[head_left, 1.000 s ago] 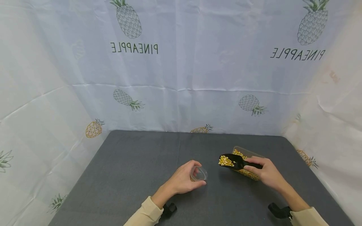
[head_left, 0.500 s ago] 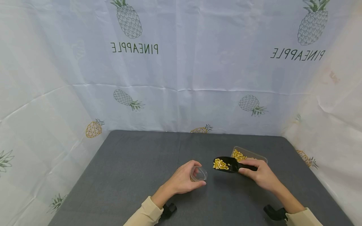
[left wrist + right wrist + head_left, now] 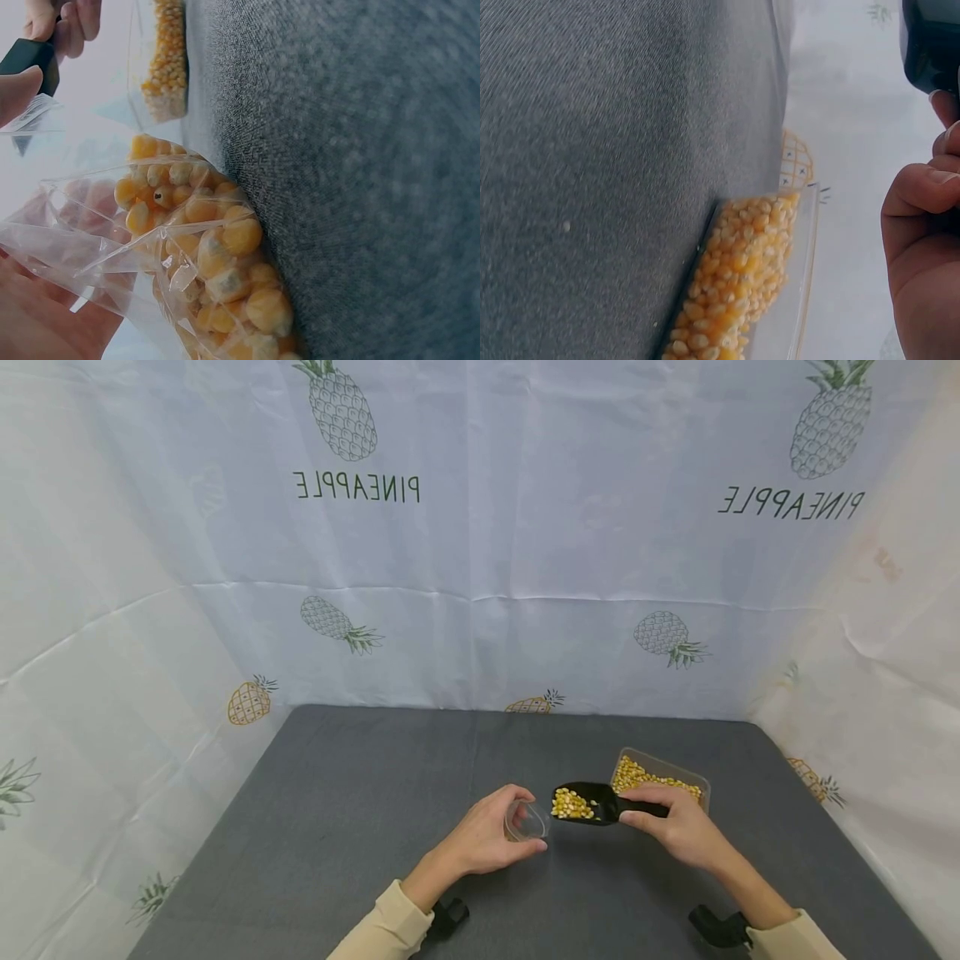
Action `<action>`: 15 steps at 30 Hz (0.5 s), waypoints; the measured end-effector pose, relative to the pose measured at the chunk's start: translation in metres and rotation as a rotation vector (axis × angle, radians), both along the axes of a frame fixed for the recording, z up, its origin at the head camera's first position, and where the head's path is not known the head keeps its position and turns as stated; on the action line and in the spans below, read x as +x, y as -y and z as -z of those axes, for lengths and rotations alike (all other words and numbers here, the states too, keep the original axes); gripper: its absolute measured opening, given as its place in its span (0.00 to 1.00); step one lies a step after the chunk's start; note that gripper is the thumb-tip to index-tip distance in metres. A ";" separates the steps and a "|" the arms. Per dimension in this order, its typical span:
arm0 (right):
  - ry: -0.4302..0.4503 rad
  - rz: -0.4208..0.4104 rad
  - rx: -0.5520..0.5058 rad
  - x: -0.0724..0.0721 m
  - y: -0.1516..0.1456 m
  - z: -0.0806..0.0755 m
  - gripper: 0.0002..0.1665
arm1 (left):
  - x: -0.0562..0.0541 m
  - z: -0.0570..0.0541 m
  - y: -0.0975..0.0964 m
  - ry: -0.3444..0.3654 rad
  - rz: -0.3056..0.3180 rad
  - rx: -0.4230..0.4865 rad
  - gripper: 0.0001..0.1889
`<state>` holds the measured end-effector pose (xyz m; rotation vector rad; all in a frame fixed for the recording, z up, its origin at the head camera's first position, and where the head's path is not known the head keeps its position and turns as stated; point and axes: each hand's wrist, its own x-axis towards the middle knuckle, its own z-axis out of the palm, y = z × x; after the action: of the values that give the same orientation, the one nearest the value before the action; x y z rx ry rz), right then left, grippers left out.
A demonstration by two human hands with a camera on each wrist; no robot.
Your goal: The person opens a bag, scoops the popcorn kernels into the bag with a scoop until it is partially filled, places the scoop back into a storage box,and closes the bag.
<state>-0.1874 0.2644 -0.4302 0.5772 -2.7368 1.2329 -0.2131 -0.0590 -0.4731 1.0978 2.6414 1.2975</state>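
My right hand grips a black scoop by its handle, above the table. Yellow corn kernels lie heaped in the scoop's front end. Just left of the scoop's tip, my left hand holds the mouth of a clear plastic bag spread between thumb and fingers. In the left wrist view, corn kernels fill the lower part of that bag, which stands on the table. Behind my right hand stands a clear rectangular tub of corn, partly hidden by the hand in the head view.
The dark grey tabletop reaches to a white cloth printed with pineapples at the back and both sides. In the right wrist view a small pale speck lies on the table.
My right hand has carried the loaded scoop leftward and slightly nearer, from over the tub to the bag's mouth. More of the tub now shows. The left hand has stayed in place.
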 end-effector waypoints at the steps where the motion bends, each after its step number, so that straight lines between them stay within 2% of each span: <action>1: -0.002 -0.009 0.000 0.000 0.001 -0.001 0.19 | 0.000 0.000 0.000 0.001 -0.002 -0.002 0.30; 15: 0.000 -0.066 0.000 -0.001 0.014 -0.002 0.18 | 0.001 -0.001 0.000 -0.010 0.004 -0.007 0.30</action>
<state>-0.1884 0.2509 -0.4280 0.6733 -2.7388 1.2467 -0.2126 -0.0592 -0.4719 1.1112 2.6469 1.2850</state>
